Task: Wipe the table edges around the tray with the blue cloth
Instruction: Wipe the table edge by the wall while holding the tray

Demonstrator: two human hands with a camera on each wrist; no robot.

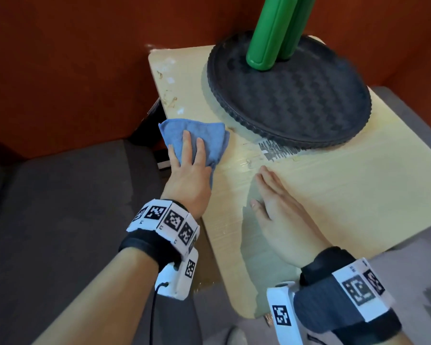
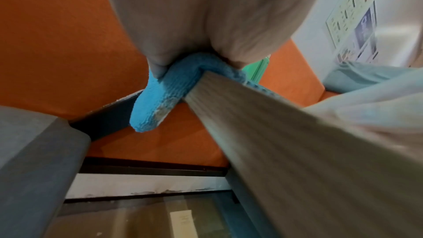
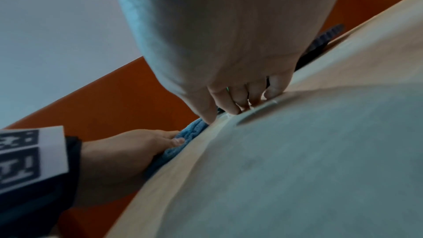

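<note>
A folded blue cloth [image 1: 199, 134] lies on the left edge of the pale wooden table [image 1: 346, 190], just left of the round black tray [image 1: 296, 103]. My left hand [image 1: 188, 165] presses flat on it with straight fingers. In the left wrist view the cloth [image 2: 155, 100] hangs over the table edge [image 2: 274, 142] under my palm [image 2: 206, 15]. My right hand [image 1: 276, 202] rests flat on the tabletop in front of the tray, holding nothing. The right wrist view shows its fingers [image 3: 231, 100] on the wood, with the cloth [image 3: 190, 129] and left hand [image 3: 119, 155] beyond.
Two green padded bars [image 1: 269, 33] stand on the tray's far side. Brown smears and white flecks [image 1: 169, 100] mark the table's left rim behind the cloth. A torn printed label [image 1: 279, 150] sits by the tray's near rim. A grey sofa [image 1: 60, 207] and an orange wall [image 1: 72, 58] are to the left.
</note>
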